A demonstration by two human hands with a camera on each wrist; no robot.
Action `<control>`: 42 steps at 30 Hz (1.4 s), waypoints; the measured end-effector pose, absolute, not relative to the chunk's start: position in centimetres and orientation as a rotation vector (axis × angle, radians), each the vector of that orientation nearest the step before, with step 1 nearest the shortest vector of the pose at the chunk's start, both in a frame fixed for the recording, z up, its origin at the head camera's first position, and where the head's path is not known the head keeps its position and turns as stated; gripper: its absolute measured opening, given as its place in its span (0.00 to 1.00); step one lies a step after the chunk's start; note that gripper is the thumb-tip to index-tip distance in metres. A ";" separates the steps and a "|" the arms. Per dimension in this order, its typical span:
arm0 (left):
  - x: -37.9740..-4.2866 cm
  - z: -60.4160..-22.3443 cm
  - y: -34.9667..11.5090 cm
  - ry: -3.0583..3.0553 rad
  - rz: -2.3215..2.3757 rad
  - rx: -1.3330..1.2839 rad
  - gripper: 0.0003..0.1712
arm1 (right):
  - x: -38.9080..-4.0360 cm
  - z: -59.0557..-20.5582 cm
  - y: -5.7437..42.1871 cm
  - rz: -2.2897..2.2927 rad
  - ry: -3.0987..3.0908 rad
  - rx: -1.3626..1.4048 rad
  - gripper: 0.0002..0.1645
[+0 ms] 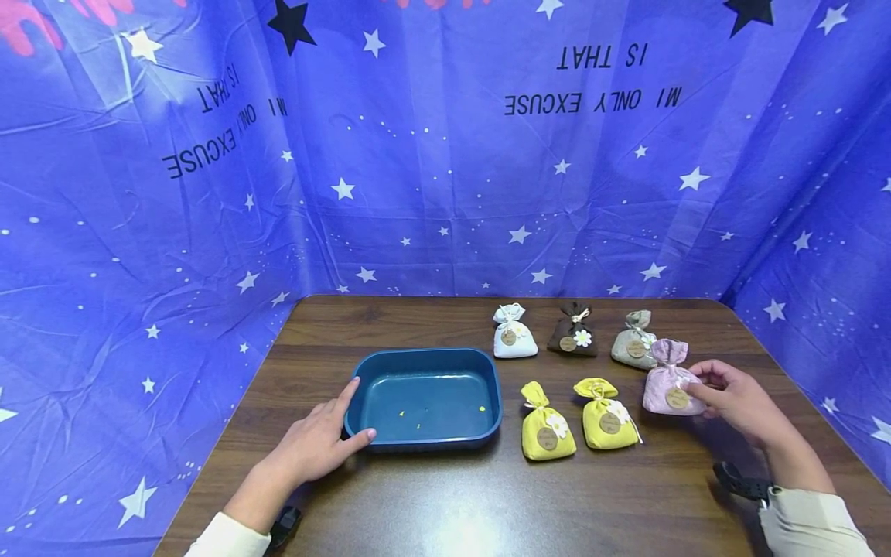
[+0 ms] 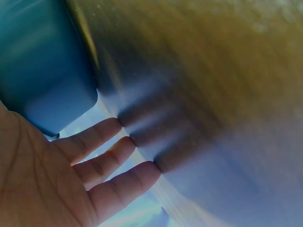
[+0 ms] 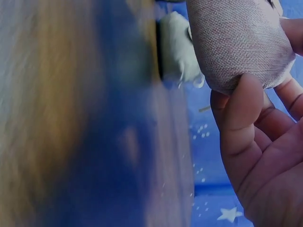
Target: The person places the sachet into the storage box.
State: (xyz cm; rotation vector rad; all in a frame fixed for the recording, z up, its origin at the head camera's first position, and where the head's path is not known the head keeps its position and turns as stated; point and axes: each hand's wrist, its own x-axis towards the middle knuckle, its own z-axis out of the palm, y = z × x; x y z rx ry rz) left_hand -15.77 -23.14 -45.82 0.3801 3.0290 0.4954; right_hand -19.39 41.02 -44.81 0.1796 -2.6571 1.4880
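Note:
My right hand point(image 1: 738, 402) pinches a pink drawstring sachet point(image 1: 670, 383) by its right side, thumb in front and fingers behind. In the right wrist view the woven cloth of the sachet point(image 3: 241, 42) sits between thumb and fingers. My left hand point(image 1: 316, 441) rests at the left end of a dark blue plastic tub point(image 1: 425, 444), fingers spread along its rim. The left wrist view shows that hand's fingertips point(image 2: 144, 175) on the tabletop beside the tub's wall point(image 2: 52, 85). A few yellow specks lie inside the tub.
Two yellow sachets point(image 1: 547, 433) point(image 1: 609, 424) stand right of the tub. Behind them are a white sachet point(image 1: 513, 342), a dark brown one point(image 1: 567, 334) and a grey-beige one point(image 1: 629, 348), which the pink one partly overlaps. Blue star-printed cloth point(image 1: 445, 232) hangs around the wooden table point(image 1: 390, 503).

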 end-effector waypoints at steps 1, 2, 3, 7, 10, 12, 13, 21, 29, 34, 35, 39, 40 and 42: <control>-15.7 -45.8 -23.1 3.030 0.498 0.382 0.54 | -19.5 -44.7 40.8 1.492 -2.649 0.190 0.07; -15.7 -45.8 -23.1 3.031 0.498 0.382 0.54 | -19.6 -44.5 40.5 1.487 -2.644 0.205 0.07; -15.7 -45.9 -23.1 3.030 0.499 0.382 0.54 | -19.7 -44.4 40.2 1.486 -2.636 0.219 0.07; -15.7 -45.9 -23.2 3.033 0.496 0.379 0.55 | -20.3 -43.9 39.1 1.475 -2.616 0.273 0.07; -15.7 -45.9 -23.2 3.034 0.498 0.380 0.56 | -20.7 -43.6 38.2 1.480 -2.610 0.290 0.08; -15.7 -45.9 -23.3 3.032 0.499 0.381 0.56 | -20.9 -43.4 37.5 1.491 -2.602 0.299 0.09; -15.7 -45.9 -23.3 3.031 0.500 0.381 0.56 | -21.1 -43.2 37.1 1.488 -2.599 0.306 0.10; -15.7 -45.9 -23.2 3.029 0.504 0.365 0.55 | -22.4 -42.1 34.3 1.467 -2.605 0.358 0.14; -15.7 -45.7 -23.1 3.020 0.503 0.354 0.56 | -23.8 -41.5 30.9 1.537 -2.585 0.464 0.13; -15.7 -45.8 -23.1 3.019 0.500 0.354 0.56 | -24.5 -41.2 28.6 1.570 -2.554 0.518 0.13; -15.7 -45.9 -23.1 3.019 0.500 0.353 0.56 | -24.7 -41.1 28.2 1.583 -2.546 0.521 0.13; -15.7 -45.8 -23.2 3.020 0.502 0.351 0.56 | -25.0 -40.8 26.3 1.611 -2.530 0.525 0.14; -15.7 -45.8 -23.2 3.019 0.501 0.351 0.56 | -25.1 -40.7 25.8 1.629 -2.524 0.523 0.13; -15.7 -45.8 -23.2 3.017 0.499 0.349 0.56 | -25.3 -40.6 25.0 1.655 -2.513 0.519 0.13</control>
